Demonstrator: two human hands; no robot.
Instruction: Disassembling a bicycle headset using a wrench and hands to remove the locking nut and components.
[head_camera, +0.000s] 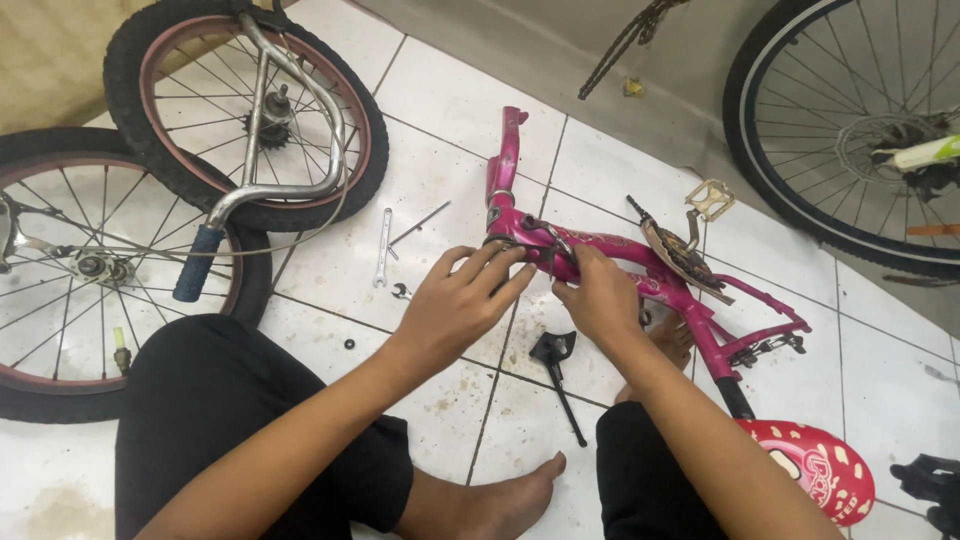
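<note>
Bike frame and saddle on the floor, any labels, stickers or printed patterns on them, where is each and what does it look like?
Decal: on the pink bike frame tube just right of both hands, pale lettering-like marks, too blurred to tell.
Printed pattern: on the red saddle at lower right, white shapes over red.
No packages, signs or screens.

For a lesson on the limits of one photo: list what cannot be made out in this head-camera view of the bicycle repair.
- What the left hand and right hand grip on the pink frame: fingers cover it.
- Large wheel: cut by the right edge.
- Small parts near the wrench: too small.
</note>
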